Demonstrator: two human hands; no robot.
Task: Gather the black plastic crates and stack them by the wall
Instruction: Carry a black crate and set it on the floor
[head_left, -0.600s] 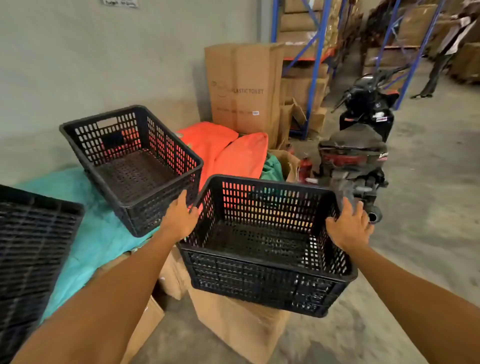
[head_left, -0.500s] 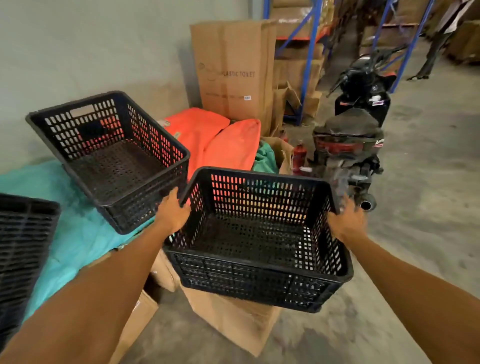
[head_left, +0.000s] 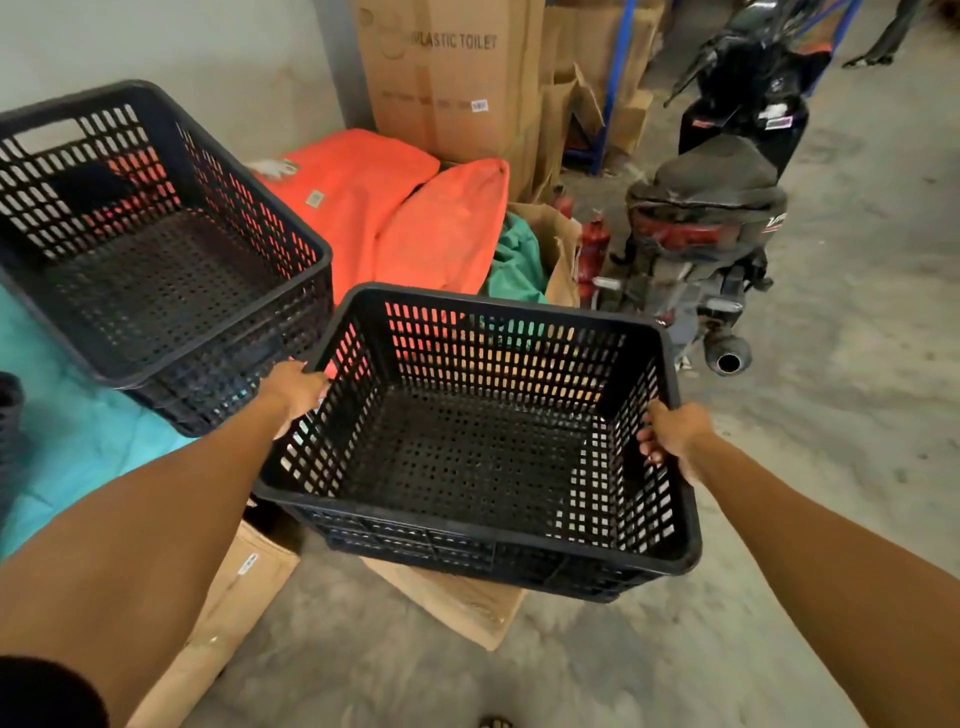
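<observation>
I hold an empty black plastic crate (head_left: 467, 452) in front of me, over a cardboard box. My left hand (head_left: 293, 389) grips its left rim and my right hand (head_left: 672, 434) grips its right rim, fingers curled inside the wall. A second black crate (head_left: 156, 260) sits tilted on a teal sheet to the left, close to the grey wall. The edge of a third black crate (head_left: 10, 415) shows at the far left.
Orange bags (head_left: 395, 218) lie behind the crates. A tall cardboard box (head_left: 447, 78) stands by the wall. A parked black scooter (head_left: 717, 208) is at the right, with concrete floor (head_left: 857, 338) beyond it. Low cardboard boxes (head_left: 457, 597) sit under the held crate.
The view has dropped and moved closer. The held crate has come nearer to me and both hands have shifted lower along its side rims.
</observation>
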